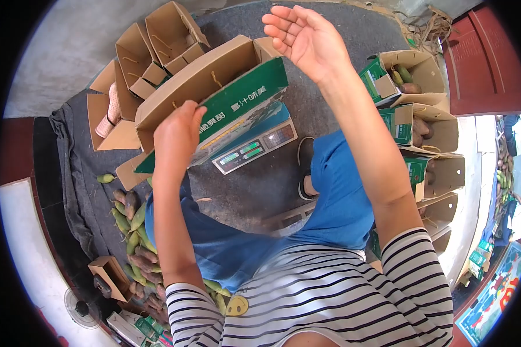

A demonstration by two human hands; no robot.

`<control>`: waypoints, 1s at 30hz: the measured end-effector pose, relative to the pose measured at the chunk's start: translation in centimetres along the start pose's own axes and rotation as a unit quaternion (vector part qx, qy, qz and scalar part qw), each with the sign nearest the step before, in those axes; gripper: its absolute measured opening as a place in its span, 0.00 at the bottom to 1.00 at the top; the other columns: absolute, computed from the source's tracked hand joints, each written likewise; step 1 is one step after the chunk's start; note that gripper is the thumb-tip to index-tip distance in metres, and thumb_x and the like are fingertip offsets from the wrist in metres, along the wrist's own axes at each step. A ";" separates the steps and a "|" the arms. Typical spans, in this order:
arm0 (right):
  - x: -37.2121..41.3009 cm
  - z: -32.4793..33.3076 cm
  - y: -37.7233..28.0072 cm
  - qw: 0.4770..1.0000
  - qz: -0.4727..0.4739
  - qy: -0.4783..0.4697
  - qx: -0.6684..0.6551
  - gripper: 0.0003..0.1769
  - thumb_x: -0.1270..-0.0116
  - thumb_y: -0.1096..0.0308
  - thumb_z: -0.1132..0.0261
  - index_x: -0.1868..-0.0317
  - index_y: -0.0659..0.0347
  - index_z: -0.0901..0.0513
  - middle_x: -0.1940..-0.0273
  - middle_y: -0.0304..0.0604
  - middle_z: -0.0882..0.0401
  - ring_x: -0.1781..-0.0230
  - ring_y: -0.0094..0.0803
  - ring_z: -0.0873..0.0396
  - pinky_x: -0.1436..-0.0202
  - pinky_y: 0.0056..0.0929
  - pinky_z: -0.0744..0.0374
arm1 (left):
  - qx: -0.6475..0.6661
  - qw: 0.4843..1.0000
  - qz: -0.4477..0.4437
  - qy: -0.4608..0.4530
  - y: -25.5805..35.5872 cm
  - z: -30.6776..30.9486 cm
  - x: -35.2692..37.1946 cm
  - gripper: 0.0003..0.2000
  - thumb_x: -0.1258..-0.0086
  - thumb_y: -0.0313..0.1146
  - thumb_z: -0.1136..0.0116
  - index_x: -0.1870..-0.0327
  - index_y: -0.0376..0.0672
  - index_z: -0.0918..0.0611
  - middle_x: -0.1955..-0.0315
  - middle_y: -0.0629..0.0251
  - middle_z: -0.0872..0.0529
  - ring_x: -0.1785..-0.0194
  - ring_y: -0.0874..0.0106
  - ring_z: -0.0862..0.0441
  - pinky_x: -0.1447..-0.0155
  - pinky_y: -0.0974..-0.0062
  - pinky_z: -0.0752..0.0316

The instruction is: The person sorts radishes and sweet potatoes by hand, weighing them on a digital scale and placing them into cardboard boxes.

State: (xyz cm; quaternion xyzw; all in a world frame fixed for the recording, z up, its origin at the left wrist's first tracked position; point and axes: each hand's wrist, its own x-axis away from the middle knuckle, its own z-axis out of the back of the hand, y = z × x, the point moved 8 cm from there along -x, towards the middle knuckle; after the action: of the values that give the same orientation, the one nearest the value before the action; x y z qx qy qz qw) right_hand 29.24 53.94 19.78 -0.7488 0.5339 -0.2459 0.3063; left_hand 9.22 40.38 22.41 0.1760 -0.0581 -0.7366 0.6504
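An open cardboard box (243, 95) with green printed sides stands in front of me, its flaps raised. My left hand (178, 130) is closed over the upper edge of its green near flap. My right hand (309, 43) is raised beyond the box's right end, palm showing and fingers apart, holding nothing. A digital scale (255, 148) with green lit displays shows just on my side of the box. How the box rests on it is partly hidden. The inside of the box is mostly out of sight.
Several open boxes (134, 49) stand at the back left, one with a pink netted item (110, 110). Along the right, more boxes (437, 130) hold green and brown root vegetables. Similar vegetables (138, 222) lie piled by my left leg. A fan (82, 307) is at lower left.
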 end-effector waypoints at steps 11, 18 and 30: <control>1.0 -1.1 -0.1 0.999 -0.032 0.009 0.027 0.20 0.27 0.60 0.53 0.46 0.68 0.25 0.52 0.51 0.19 0.55 0.33 0.19 0.51 0.30 0.20 | -0.164 0.973 -0.091 -0.136 4.4 -7.9 8.8 0.30 0.46 0.39 0.32 0.40 0.42 0.27 0.35 0.50 0.35 0.35 0.55 0.33 0.40 0.59 0.30; 0.9 -1.4 0.5 0.999 -0.029 0.015 0.033 0.19 0.28 0.60 0.51 0.50 0.67 0.24 0.54 0.52 0.18 0.56 0.35 0.19 0.56 0.30 0.21 | -0.267 0.963 -0.033 0.001 0.5 -6.1 5.1 0.31 0.47 0.35 0.33 0.40 0.40 0.30 0.44 0.55 0.25 0.42 0.61 0.26 0.42 0.62 0.31; 0.8 -2.5 2.3 0.983 -0.054 -0.001 0.173 0.19 0.27 0.59 0.52 0.48 0.64 0.25 0.54 0.49 0.19 0.57 0.34 0.19 0.55 0.29 0.22 | -0.216 0.976 -0.019 -0.023 -0.8 -7.8 5.5 0.16 0.40 0.32 0.41 0.51 0.41 0.26 0.57 0.53 0.21 0.51 0.57 0.22 0.55 0.63 0.26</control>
State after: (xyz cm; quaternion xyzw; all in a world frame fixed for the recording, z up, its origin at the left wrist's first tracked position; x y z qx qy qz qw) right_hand 26.26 52.09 19.86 -0.7123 0.4421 -0.3499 0.4181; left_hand 10.59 36.23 13.92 0.0155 0.0910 -0.7476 0.6577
